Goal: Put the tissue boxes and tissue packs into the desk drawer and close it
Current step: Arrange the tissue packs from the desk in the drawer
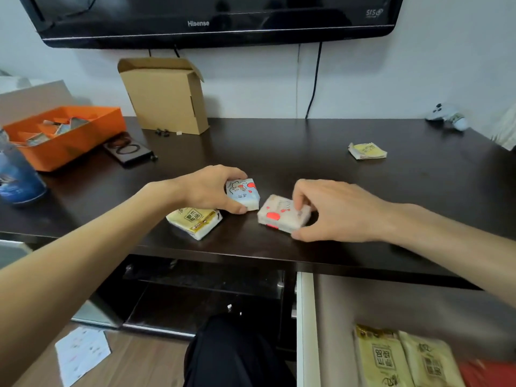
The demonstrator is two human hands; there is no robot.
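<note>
On the dark desk (pixel 307 152), my left hand (pixel 206 191) grips a small white-and-blue tissue pack (pixel 244 194) with red marks. Beside it, my right hand (pixel 335 210) grips a pinkish tissue pack (pixel 279 215) with red spots, thumb at its near edge and fingers on top. A yellow tissue pack (pixel 195 222) lies just under my left hand. Another small yellow pack (pixel 367 150) sits far right on the desk. Below right, the drawer (pixel 305 331) stands open, holding two yellow packs (pixel 405 361) and something red (pixel 488 372).
An orange tray (pixel 92 127) with small items and a blue bottle (pixel 16 174) stand at the left. An open cardboard box (pixel 164 96) stands at the back under a wall television (pixel 212 20). A black device (pixel 128 149) and a white controller (pixel 446 115) lie on the desk.
</note>
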